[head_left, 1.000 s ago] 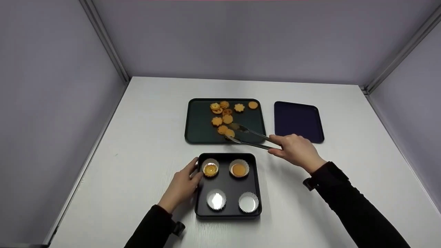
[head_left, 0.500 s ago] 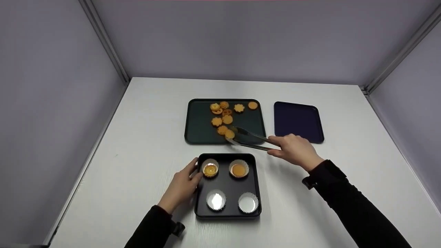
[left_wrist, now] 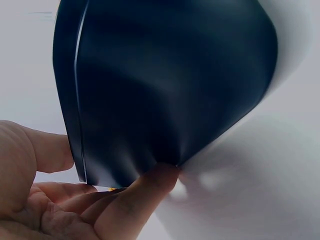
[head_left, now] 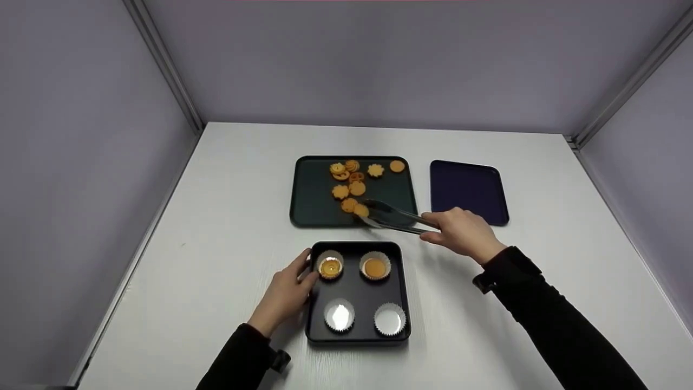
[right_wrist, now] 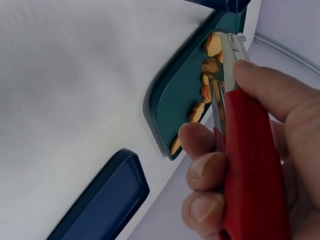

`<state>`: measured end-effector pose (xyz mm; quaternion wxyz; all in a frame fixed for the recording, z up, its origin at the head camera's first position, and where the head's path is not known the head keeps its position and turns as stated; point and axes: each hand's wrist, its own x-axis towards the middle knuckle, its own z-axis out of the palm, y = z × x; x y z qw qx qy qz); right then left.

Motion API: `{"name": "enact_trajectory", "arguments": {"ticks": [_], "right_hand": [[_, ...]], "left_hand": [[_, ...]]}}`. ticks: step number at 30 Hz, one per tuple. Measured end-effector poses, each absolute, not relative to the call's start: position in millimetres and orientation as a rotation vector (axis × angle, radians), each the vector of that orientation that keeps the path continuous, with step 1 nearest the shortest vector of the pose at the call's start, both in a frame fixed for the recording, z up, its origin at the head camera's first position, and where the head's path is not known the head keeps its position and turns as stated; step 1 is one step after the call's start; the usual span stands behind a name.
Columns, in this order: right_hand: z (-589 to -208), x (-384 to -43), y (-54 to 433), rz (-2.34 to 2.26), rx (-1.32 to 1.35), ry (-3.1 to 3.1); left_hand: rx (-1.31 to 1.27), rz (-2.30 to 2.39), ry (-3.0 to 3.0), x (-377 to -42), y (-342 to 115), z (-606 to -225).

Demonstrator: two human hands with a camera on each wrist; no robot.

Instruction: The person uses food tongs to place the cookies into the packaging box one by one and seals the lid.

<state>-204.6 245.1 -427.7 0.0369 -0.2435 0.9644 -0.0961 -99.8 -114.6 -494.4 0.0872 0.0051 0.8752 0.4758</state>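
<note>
My left hand [head_left: 287, 292] holds the left side of a square black baking pan [head_left: 360, 295]; thumb and fingertips touch its wall in the left wrist view. Four-cornered in layout, white paper cups stand in it: a far-left cup [head_left: 331, 264] and a far-right cup [head_left: 375, 266] each contain a cookie, while both near cups show bare bottoms. My right hand [head_left: 464, 235] grips red-handled metal tongs [right_wrist: 252, 165]. Their tips lie either side of a round cookie [head_left: 361, 210] at the near edge of the dark green tray [head_left: 311, 203]; firm contact cannot be made out.
Several other cookies lie on the green tray, including a flower-shaped cookie [head_left: 375, 170] and a round cookie [head_left: 397, 166] at the far right. A dark blue tray [head_left: 466, 187] is on the white table [head_left: 216, 216] beyond my right hand. Grey walls border the table.
The far tip of the tongs has come slightly nearer to the round cookie, and my right hand has shifted a little left. My left hand and the pan keep their place.
</note>
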Motion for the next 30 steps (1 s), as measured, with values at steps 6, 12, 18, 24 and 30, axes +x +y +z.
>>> {"name": "enact_trajectory", "arguments": {"ticks": [6,12,18,24,30], "right_hand": [[-427.7,-205.7,245.5,-0.293,-0.744,2.956],[-427.1,-207.5,243.8,-0.3,-0.753,2.936],[-427.8,-207.9,243.1,-0.36,-0.757,2.906],[-428.3,-207.4,243.7,-0.399,-0.773,2.891],[-428.2,-206.6,244.8,-0.4,-0.756,2.902]], "left_hand": [[0.012,1.409,2.611,-100.2,-114.8,-494.5],[0.009,1.411,2.606,-99.9,-115.3,-494.0],[0.006,1.413,2.604,-100.3,-114.7,-494.0],[-0.002,1.429,2.577,-99.8,-114.5,-495.0],[0.002,1.427,2.592,-99.8,-114.7,-495.6]]}}
